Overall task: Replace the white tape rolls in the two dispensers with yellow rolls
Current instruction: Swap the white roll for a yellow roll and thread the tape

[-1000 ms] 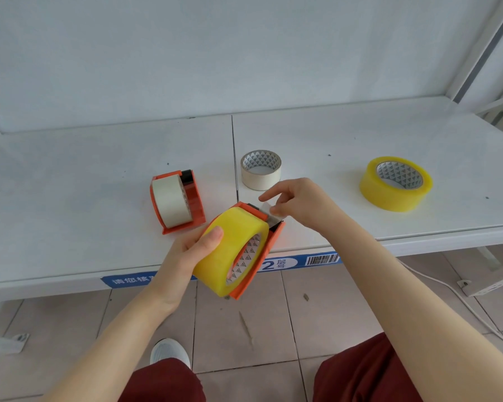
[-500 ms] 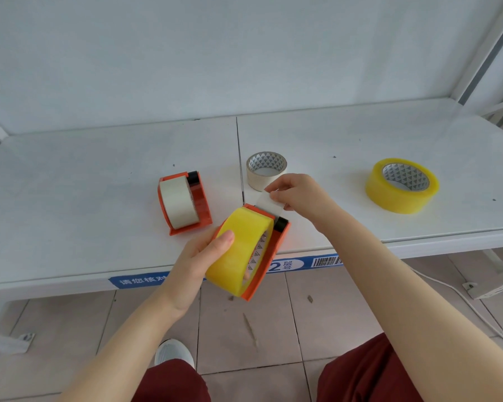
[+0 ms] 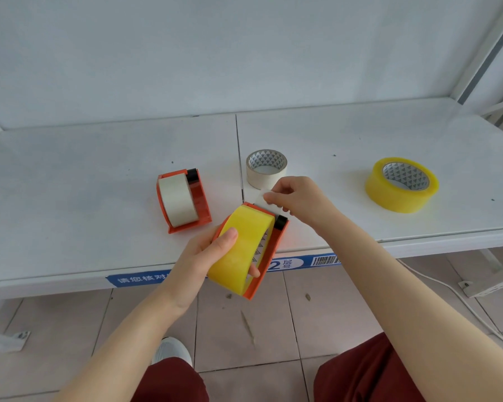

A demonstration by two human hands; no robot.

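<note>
My left hand [image 3: 204, 253] grips an orange dispenser [image 3: 273, 250] loaded with a yellow tape roll [image 3: 241, 248], held over the table's front edge. My right hand [image 3: 299, 198] pinches the free tape end [image 3: 269, 203] pulled out above the dispenser's black roller. A second orange dispenser [image 3: 199, 200] with a white roll [image 3: 177, 200] stands on the table to the left. A loose white roll [image 3: 266, 168] lies flat behind my right hand. A loose yellow roll [image 3: 401, 184] lies flat at the right.
The white table [image 3: 70, 192] has a seam down its middle and a blue label strip [image 3: 137, 278] on its front edge. A wall stands behind it and a metal frame post [image 3: 488, 50] at the right. A white cable [image 3: 459, 303] runs over the tiled floor.
My left hand has lifted the yellow-loaded dispenser and turned it more upright. My right hand has drawn the tape end up and away from the roller.
</note>
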